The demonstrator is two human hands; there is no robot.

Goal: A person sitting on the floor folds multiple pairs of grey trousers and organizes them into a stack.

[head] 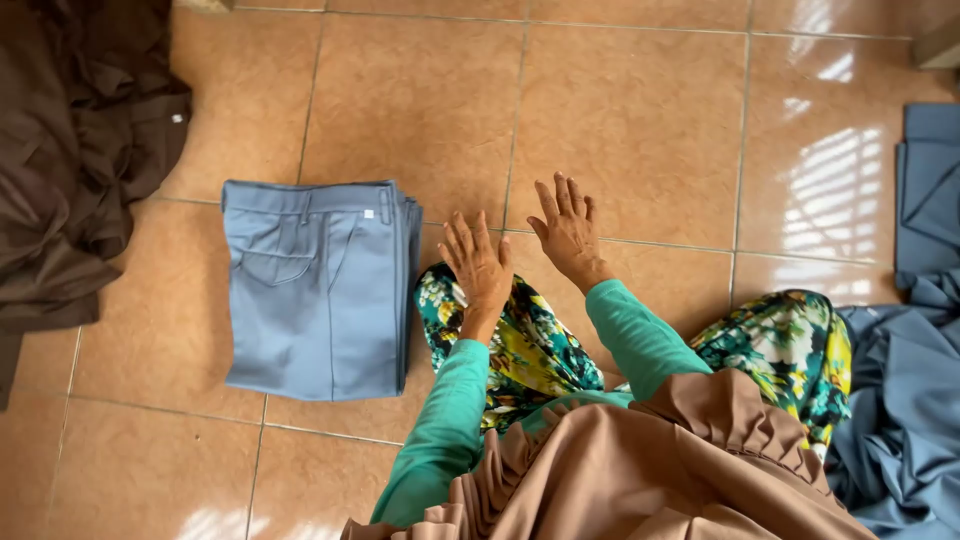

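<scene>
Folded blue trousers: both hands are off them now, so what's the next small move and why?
Probably reach right for the loose blue cloth. The folded blue trousers lie squared and flat on the tile floor, and the left hand and right hand hover open and empty beside them, fingers spread, so that piece looks finished.

A glossy tan tiled floor (pixel 640 110) fills the frame. At centre left lies a stack of neatly folded blue-grey trousers (pixel 315 288). A heap of dark brown cloth (pixel 75 150) lies crumpled in the upper left corner. Loose blue-grey fabric (pixel 905 400) is piled along the right edge, from the upper right down to the lower right
</scene>
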